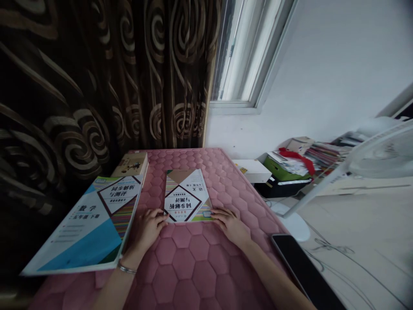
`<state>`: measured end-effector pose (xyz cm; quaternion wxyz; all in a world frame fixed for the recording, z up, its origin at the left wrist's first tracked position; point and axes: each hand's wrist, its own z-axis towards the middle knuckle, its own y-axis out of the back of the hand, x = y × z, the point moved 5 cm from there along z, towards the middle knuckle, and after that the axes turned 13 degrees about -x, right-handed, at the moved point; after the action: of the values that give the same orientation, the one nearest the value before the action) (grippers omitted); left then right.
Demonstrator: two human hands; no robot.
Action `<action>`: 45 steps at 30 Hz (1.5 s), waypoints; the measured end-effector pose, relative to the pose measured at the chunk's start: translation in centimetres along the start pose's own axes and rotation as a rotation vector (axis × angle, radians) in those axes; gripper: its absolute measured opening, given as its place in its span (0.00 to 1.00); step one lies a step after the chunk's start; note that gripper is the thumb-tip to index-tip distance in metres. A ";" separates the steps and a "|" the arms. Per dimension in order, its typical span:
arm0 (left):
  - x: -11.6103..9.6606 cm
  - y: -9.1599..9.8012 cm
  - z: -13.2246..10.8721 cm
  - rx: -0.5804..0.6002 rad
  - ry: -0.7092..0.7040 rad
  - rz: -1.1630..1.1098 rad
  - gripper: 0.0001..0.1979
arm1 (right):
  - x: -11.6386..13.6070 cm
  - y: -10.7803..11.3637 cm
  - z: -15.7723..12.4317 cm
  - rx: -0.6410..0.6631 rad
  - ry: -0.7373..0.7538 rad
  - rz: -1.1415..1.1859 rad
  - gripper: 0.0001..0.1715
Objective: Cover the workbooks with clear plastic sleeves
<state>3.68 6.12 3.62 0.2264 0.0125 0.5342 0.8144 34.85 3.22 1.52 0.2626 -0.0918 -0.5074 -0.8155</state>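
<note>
A workbook point(182, 200) with a brown, white and green cover and Chinese print lies on the pink padded table cover point(183, 267). Its print faces away from me, upside down. My left hand point(151, 226) grips its near left corner, fingers curled at the edge. At the near right corner, my right hand point(231, 227) has its fingertips on the cover's edge. A silver bracelet point(127, 269) circles my left wrist. Left of that hand is a larger-looking workbook point(93, 224) with a blue and white cover, on top of other books.
A brown book point(131, 163) lies behind the left stack. At the right edge lies a dark phone or tablet point(303, 267). Beyond are a white fan point(325, 189), floor cables, a white box point(254, 170) and a green bin of papers point(284, 170). A patterned curtain point(129, 86) borders the left.
</note>
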 end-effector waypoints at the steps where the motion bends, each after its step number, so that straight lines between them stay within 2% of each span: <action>1: 0.1 0.0 0.0 0.005 0.002 -0.005 0.14 | 0.0 0.0 0.0 0.004 -0.002 -0.003 0.15; 5: -0.1 0.2 -0.2 0.003 0.010 -0.017 0.15 | 0.4 0.4 0.0 0.007 -0.005 -0.023 0.15; 9: -2.0 0.5 0.0 -0.042 0.046 -0.016 0.12 | 2.8 0.5 0.5 -0.033 -0.004 -0.073 0.11; 11: -3.6 0.2 0.3 -0.028 0.059 -0.030 0.11 | 4.8 -0.3 1.0 -0.041 0.010 -0.073 0.12; 14: -6.1 -0.6 0.9 0.032 0.001 -0.076 0.10 | 7.9 -2.3 2.0 -0.031 0.050 -0.048 0.12; 16: -6.9 -1.0 1.3 0.040 -0.027 -0.084 0.10 | 9.3 -3.6 2.5 -0.013 0.063 -0.046 0.10; 18: -6.9 -1.2 1.4 0.028 -0.019 -0.083 0.10 | 9.8 -4.3 2.8 0.003 0.063 -0.052 0.08; 21: -5.8 -1.1 1.2 0.020 -0.003 -0.088 0.09 | 8.8 -4.2 2.8 -0.014 0.036 -0.059 0.06; 24: -4.2 -0.7 0.8 0.004 0.014 -0.072 0.10 | 6.6 -3.2 2.3 -0.043 0.010 -0.064 0.06; 28: -1.7 0.0 0.4 -0.023 0.011 -0.059 0.12 | 3.4 -1.4 1.4 -0.031 0.028 -0.089 0.11; 32: -0.1 0.1 0.1 -0.001 -0.019 -0.067 0.15 | 1.6 -0.6 0.8 0.038 0.070 -0.100 0.17; 39: -0.1 0.1 0.1 0.029 -0.028 -0.052 0.16 | 1.0 -0.3 0.6 0.171 0.089 -0.059 0.26; 45: 0.0 0.2 0.0 0.013 -0.040 -0.043 0.16 | 0.7 0.1 0.5 0.221 0.092 0.015 0.29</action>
<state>3.62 6.06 3.77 0.2542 0.0187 0.5348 0.8056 34.26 3.43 2.12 0.3004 -0.0287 -0.5809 -0.7560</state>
